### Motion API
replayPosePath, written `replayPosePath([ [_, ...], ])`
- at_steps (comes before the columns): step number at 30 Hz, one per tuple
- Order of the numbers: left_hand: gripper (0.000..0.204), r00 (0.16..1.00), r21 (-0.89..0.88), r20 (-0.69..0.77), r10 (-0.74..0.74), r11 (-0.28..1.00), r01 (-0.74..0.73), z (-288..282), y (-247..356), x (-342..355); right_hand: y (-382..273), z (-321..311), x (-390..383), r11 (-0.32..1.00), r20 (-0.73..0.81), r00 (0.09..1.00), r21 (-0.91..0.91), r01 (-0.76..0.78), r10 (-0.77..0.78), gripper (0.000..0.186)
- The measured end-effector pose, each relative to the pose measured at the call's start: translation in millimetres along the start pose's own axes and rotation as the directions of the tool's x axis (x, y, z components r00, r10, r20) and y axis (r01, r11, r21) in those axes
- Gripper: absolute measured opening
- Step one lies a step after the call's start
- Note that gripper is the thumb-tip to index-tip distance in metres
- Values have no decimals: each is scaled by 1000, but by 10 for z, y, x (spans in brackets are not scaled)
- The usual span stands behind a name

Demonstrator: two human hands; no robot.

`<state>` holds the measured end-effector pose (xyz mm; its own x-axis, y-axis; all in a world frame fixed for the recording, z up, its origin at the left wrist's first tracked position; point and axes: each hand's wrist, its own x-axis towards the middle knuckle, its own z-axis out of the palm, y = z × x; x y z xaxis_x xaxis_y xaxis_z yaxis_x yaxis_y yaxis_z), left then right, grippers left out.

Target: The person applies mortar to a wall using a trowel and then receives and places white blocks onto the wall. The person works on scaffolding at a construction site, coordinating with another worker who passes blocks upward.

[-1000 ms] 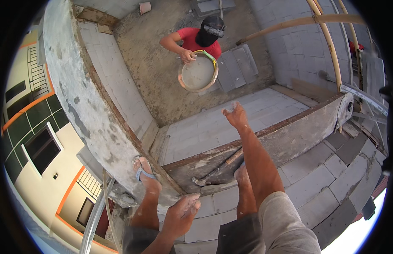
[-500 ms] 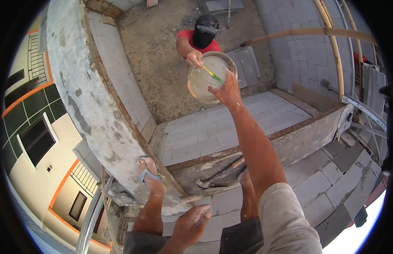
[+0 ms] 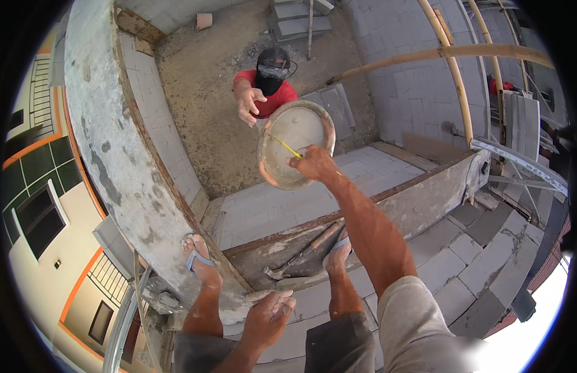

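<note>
My right hand [image 3: 312, 164] reaches out over the drop and grips the rim of a round mortar-stained pan [image 3: 294, 144] with an orange edge; a thin yellow string crosses its inside. Below, a person in a red shirt and black face covering [image 3: 268, 87] stands on the lower floor with one hand [image 3: 248, 105] raised and apart from the pan. My left hand [image 3: 270, 311] hangs low by my knee, fingers loosely apart, holding nothing. Both of my feet in blue sandals [image 3: 198, 258] stand on the top of a concrete wall.
A hammer [image 3: 304, 255] lies on the ledge between my feet. A thick curved concrete wall [image 3: 114, 149] runs along the left. Bamboo poles [image 3: 450, 59] lean at the upper right. Block walls [image 3: 412, 93] surround a dirt floor [image 3: 207, 118] far below. A building front shows at far left.
My right hand rose to meet the pan lifted from below and now holds it alone. The person's hand has come off it and the pan has moved up toward me.
</note>
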<state>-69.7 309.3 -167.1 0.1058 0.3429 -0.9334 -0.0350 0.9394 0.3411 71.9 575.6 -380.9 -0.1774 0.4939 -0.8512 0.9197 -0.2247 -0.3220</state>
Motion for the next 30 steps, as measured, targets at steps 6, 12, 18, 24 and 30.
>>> replayPosePath([
  [6,38,995,-90,-25,100,991,-102,229,11,269,550,-683,-2114,983,48,988,119,141,-147,36],
  [12,36,926,304,220,-306,924,233,493,-118,422,1214,-1474,-3459,975,152,988,224,-1,-34,30],
  [18,36,965,268,50,-259,934,237,610,-485,609,2096,-1861,-4021,936,20,972,265,-230,233,33],
  [24,39,950,266,55,-306,922,282,714,-566,659,3193,-1831,-4169,863,-177,863,288,-414,473,33],
  [30,40,944,306,7,-330,899,312,630,-456,620,4461,-1636,-3879,844,-377,768,367,-390,519,34],
])
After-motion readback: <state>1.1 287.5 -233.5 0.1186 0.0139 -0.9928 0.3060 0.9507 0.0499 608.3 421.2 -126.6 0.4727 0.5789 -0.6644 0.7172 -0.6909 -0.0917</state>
